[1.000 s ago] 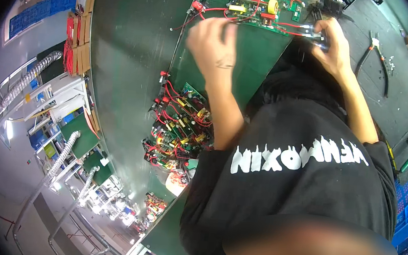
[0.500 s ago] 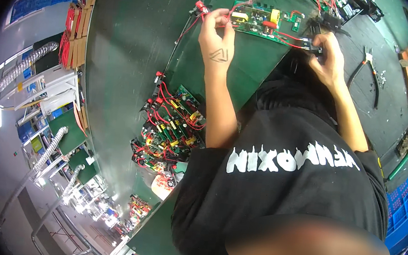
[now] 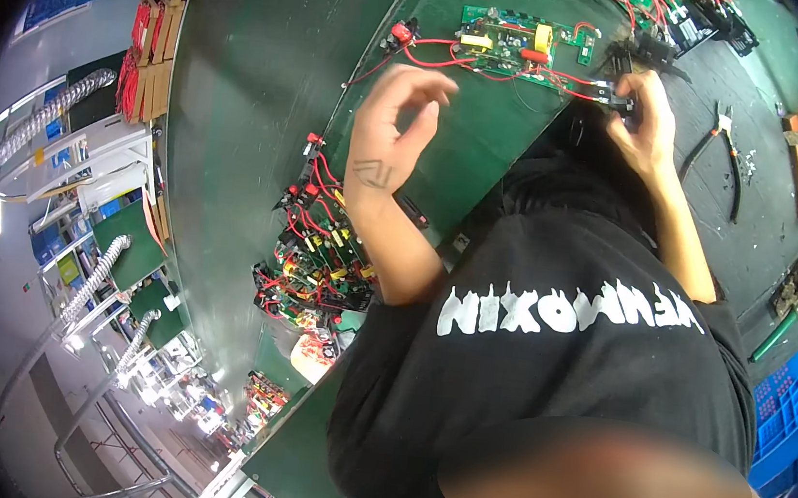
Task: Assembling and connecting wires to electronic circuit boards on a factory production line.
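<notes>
A green circuit board [image 3: 506, 64] with yellow and red components lies on the green table. Red wires run from its left end to a red-and-black connector [image 3: 402, 33]. More red wires run from its right end to a small black plug-like part [image 3: 613, 96]. My right hand [image 3: 648, 120] grips that black part between thumb and fingers. My left hand [image 3: 395, 117] hovers over the table below the board's left wires, empty, its fingers loosely bent and the thumb apart.
Pliers with dark handles [image 3: 720, 152] lie right of my right hand among small scraps. A heap of wired circuit boards [image 3: 316, 250] sits by my left forearm. More boards and black housings [image 3: 700, 23] are at the far right. A blue crate [image 3: 796, 403] stands lower right.
My left hand has let go of the red wires at the board's left end and come back toward me. My right hand keeps its grip on the black part.
</notes>
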### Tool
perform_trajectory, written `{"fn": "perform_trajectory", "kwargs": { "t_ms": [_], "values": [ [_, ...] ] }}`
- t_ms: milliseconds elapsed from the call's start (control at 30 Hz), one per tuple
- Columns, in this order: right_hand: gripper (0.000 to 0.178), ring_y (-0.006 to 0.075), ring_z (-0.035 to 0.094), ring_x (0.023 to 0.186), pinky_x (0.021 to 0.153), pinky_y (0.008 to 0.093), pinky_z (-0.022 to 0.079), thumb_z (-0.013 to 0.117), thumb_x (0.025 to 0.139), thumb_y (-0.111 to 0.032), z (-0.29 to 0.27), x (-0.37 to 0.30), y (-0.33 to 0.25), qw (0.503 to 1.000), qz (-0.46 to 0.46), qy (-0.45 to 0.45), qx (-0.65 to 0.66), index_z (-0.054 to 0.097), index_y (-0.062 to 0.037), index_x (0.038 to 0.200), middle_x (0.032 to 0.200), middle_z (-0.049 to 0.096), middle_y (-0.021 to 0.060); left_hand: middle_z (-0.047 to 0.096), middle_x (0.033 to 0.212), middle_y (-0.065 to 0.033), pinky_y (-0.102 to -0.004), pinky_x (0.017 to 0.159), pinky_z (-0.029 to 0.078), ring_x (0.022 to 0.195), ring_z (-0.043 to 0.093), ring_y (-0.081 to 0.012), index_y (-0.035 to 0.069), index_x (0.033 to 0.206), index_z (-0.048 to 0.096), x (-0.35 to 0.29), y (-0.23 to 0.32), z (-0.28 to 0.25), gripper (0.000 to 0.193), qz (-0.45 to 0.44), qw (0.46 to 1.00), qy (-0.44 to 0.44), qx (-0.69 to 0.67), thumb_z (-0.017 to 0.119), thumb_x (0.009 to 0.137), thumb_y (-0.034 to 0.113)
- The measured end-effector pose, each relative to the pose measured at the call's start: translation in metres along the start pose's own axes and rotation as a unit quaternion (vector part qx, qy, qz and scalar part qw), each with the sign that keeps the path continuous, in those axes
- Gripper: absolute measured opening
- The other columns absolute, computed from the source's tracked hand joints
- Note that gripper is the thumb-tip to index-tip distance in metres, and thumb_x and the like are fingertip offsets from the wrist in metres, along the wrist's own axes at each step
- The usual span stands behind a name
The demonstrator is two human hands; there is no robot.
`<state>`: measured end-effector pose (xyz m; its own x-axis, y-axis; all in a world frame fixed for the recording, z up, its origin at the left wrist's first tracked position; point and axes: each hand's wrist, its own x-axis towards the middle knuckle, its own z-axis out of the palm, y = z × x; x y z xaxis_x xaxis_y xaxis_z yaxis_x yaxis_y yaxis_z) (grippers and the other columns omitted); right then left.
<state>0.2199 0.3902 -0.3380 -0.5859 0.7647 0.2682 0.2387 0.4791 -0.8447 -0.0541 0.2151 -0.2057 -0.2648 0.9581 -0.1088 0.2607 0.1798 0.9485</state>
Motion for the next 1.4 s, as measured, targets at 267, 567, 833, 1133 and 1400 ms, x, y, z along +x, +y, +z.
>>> {"fn": "perform_trajectory", "kwargs": {
  "t_ms": [267, 567, 833, 1133, 1400],
  "values": [
    [0.031, 0.0213, 0.053, 0.086, 0.082, 0.0292, 0.045, 0.061, 0.072, 0.004, 0.001, 0.002, 0.003, 1.000, -0.019, 0.001, -0.009, 0.055, -0.0016, 0.102, 0.093, 0.050, 0.0086, 0.062, 0.114, -0.0063, -0.0463, 0.099, 0.043, 0.114, 0.056, -0.0293, 0.012, 0.122, 0.065, 0.038, -0.023, 0.092, 0.046, 0.195, 0.898, 0.112, 0.378, 0.078, 0.077, 0.013],
    [0.031, 0.0232, 0.055, 0.088, 0.083, 0.0304, 0.046, 0.064, 0.073, 0.001, 0.000, 0.000, 0.005, 1.000, -0.015, -0.007, -0.001, 0.055, -0.0021, 0.102, 0.095, 0.052, 0.0094, 0.060, 0.092, -0.0113, -0.0433, 0.080, 0.051, 0.088, 0.064, -0.0314, 0.007, 0.101, 0.067, 0.006, -0.015, 0.099, 0.016, 0.125, 0.901, 0.021, 0.415, 0.070, 0.088, 0.014],
    [0.030, 0.0191, 0.051, 0.089, 0.085, 0.0281, 0.043, 0.062, 0.073, 0.001, -0.001, -0.001, 0.009, 1.000, -0.015, -0.011, -0.003, 0.055, -0.0009, 0.102, 0.095, 0.049, 0.0071, 0.060, 0.085, -0.0116, -0.0414, 0.074, 0.051, 0.082, 0.062, -0.0318, 0.004, 0.092, 0.069, -0.020, 0.000, 0.073, 0.009, 0.137, 0.934, 0.075, 0.321, 0.072, 0.084, 0.004],
    [0.031, 0.0170, 0.053, 0.092, 0.086, 0.0273, 0.045, 0.064, 0.075, 0.002, 0.001, 0.002, 0.005, 0.999, -0.031, -0.015, -0.022, 0.055, -0.0004, 0.105, 0.099, 0.052, 0.0063, 0.059, 0.082, -0.0051, -0.0361, 0.070, 0.049, 0.080, 0.059, -0.0252, 0.011, 0.086, 0.075, 0.004, -0.043, 0.104, 0.017, 0.207, 0.928, 0.190, 0.243, 0.085, 0.073, 0.010],
    [0.043, 0.0107, 0.055, 0.108, 0.093, 0.0254, 0.046, 0.065, 0.088, 0.005, -0.001, 0.005, 0.002, 0.985, 0.097, -0.071, 0.121, 0.052, -0.0011, 0.128, 0.118, 0.055, 0.0018, 0.072, 0.090, -0.0044, -0.0314, 0.069, 0.051, 0.076, 0.062, -0.0191, 0.007, 0.082, 0.068, 0.028, -0.055, 0.133, 0.016, 0.259, 0.942, 0.175, 0.119, 0.080, 0.072, 0.004]
  ]
}}
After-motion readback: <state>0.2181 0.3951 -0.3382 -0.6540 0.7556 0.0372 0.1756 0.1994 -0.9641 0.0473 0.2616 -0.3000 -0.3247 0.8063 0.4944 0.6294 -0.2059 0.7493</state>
